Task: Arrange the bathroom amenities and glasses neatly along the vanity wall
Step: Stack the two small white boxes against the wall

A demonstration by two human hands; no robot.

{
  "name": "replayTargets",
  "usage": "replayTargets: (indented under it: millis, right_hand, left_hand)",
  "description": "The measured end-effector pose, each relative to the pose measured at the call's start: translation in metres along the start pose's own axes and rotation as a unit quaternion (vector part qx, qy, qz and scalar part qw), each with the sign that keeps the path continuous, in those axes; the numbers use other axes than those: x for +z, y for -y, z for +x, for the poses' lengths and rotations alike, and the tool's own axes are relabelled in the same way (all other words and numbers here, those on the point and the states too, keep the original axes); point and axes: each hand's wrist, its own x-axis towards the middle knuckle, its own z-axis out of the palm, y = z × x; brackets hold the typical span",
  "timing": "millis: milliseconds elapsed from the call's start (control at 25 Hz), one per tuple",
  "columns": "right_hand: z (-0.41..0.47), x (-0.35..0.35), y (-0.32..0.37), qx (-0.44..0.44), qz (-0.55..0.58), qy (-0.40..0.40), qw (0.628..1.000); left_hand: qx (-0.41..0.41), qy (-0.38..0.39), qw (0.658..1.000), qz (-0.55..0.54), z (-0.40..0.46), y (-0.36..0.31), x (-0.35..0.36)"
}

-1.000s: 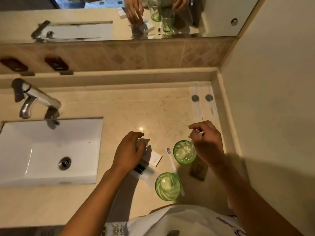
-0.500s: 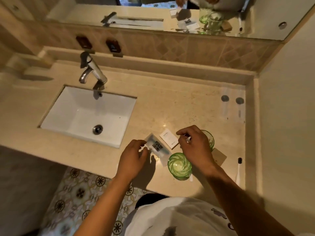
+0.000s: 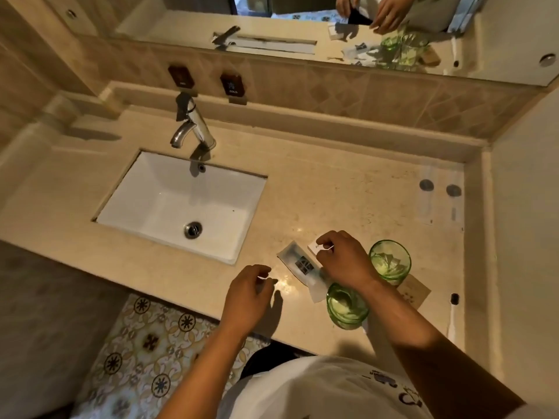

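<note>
The person's right hand (image 3: pixel 343 261) reaches over the beige marble vanity counter (image 3: pixel 332 195), its fingertips pinched on the edge of a small white rectangular box (image 3: pixel 315 248) lying flat near the front of the counter. Just beside the box, partly under that wrist, lies a clear plastic amenity sachet with a dark printed label (image 3: pixel 299 264). The left hand (image 3: pixel 249 293) hovers near the counter's front edge, fingers loosely curled and holding nothing, apart from the sachet. Two green ribbed glass tumblers stand upright to the right: one (image 3: pixel 390 260) just beyond the right wrist, the other (image 3: pixel 347 305) nearer the front edge below the forearm. A white toothbrush with dark bristles (image 3: pixel 452 313) lies by the side wall. The white rectangular sink (image 3: pixel 181 207) and chrome tap (image 3: pixel 193 122) sit to the left. Half a second earlier the left hand was touching the sachet; it has since drawn back, while the right hand has moved from the tumbler to the box.
</note>
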Motion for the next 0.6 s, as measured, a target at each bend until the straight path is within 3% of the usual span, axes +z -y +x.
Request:
replayTargets:
  millis: [80, 160, 240, 320, 600]
  right_hand:
    - [0.015, 0.002, 0.000, 0.037, -0.034, 0.002, 0.999]
    - [0.027, 0.005, 0.001, 0.082, -0.050, 0.006, 0.995]
    - [0.036, 0.009, -0.003, 0.124, -0.062, 0.010, 0.990]
    - [0.043, 0.012, -0.006, 0.153, -0.088, 0.014, 0.984]
    - [0.054, 0.023, -0.021, 0.187, -0.096, 0.055, 0.976]
  left_hand:
    - [-0.044, 0.040, 0.994, -0.088, 0.020, -0.005, 0.004]
    - [-0.121, 0.094, 0.962, -0.225, 0.042, -0.015, 0.009]
    - [-0.217, 0.169, 0.883, -0.380, 0.061, -0.032, 0.013]
    - [-0.276, 0.222, 0.834, -0.422, 0.079, -0.041, 0.022]
    - [-0.304, 0.269, 0.847, -0.344, 0.104, -0.063, 0.038]
